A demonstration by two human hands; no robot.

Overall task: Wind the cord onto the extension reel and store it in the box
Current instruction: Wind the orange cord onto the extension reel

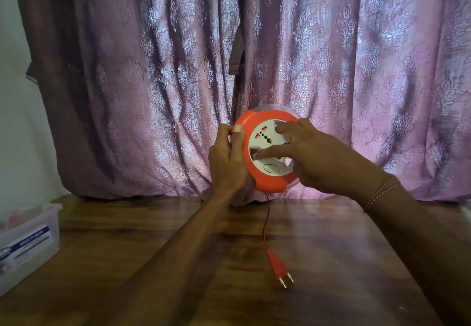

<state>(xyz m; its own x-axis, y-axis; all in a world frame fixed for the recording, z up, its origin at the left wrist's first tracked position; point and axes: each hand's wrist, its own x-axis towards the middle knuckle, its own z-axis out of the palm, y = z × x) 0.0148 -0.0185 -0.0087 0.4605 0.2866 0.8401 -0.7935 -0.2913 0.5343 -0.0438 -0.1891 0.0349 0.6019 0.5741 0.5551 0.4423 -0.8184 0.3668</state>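
Left hand is closed around the left rim of the round orange plastic extension reel, thumb pressed on the front edge; the reel is held upright above the dark wooden table, in front of a patterned mauve curtain; the right hand is spread over the white socket face, fingers laid flat, gripping nothing; a thin red cord hangs from the reel's underside to the orange two-pin plug lying on the table; a clear plastic storage box stands at the table's left edge, well apart from the reel.

"MULTI-BOX" on the box label
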